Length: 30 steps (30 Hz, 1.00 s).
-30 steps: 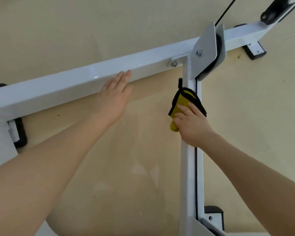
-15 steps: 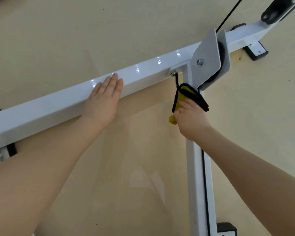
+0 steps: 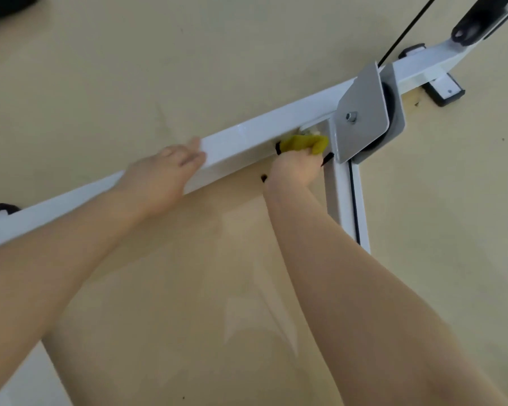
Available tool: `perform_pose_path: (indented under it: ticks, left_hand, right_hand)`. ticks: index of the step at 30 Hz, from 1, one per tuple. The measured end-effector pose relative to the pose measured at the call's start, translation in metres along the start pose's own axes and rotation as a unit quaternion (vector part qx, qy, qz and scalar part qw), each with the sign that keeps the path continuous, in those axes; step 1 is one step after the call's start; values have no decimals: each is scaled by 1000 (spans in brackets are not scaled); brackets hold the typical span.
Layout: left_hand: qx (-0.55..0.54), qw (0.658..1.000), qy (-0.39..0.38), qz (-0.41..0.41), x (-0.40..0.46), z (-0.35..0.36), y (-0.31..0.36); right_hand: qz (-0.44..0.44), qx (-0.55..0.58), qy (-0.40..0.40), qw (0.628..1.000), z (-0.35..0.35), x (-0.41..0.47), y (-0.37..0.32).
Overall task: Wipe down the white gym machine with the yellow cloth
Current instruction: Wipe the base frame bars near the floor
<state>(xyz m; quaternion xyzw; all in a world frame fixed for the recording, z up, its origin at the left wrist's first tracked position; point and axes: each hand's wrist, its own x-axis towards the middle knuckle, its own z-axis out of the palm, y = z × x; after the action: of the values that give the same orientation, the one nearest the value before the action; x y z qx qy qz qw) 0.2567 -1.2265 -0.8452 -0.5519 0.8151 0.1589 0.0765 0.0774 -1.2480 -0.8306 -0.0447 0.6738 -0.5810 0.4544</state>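
Compared with half a second ago, I am seeing the right hand [image 3: 295, 168] carrying the yellow cloth [image 3: 304, 144] off the upright bar [image 3: 342, 200] and up into the corner where that bar is meeting the long white crossbar [image 3: 247, 142] of the white gym machine [image 3: 417, 65]; the cloth is now lying bunched and sideways against the crossbar's near face, just beside the grey pulley bracket [image 3: 361, 115], instead of standing along the upright. The left hand [image 3: 162, 177] is sitting further along the crossbar than before, and the whole view is tilting so the frame is running steeper across the picture. The right hand is curling round the cloth, knuckles toward me, wrist bent and forearm reaching up from the lower right; its fingertips are hiding behind the cloth. The left hand is lying flat with fingers straight and close together, palm resting on the crossbar's top edge, forearm stretching in from the lower left. A black cable [image 3: 402, 33] is rising from the bracket toward the top edge, and a black-edged foot [image 3: 445, 92] is standing on the beige floor [image 3: 129, 68] at the far right.
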Motion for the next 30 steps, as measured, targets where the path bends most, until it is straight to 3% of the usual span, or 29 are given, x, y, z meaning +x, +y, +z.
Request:
perform_pose_path:
  ticks: [5,10,20,24,26,28,30]
  left_hand:
    - [-30,998,56,12,-7,16,-16]
    - [-53,992,100,47,-2,31,-22]
    - [-44,993,109,29,-2,35,-21]
    - [-57,991,115,35,-3,28,-17]
    - [-67,994,82,19,-3,23,-14]
    - [-57,997,51,7,-2,20,-15]
    - [-51,997,55,11,-1,20,-16]
  right_hand:
    - [78,-38,-86,992,29,5,-2]
    - [33,-145,-97,984,51,-30,33]
    - [161,-30,-51,985,39,25,9]
    - [144,-104,-132,975,35,-15,56]
    - [205,-152,-191,948,33,-46,74]
    - [282,-103,-196,934,34,-57,73]
    - [307,-8,-135,942,38,-40,61]
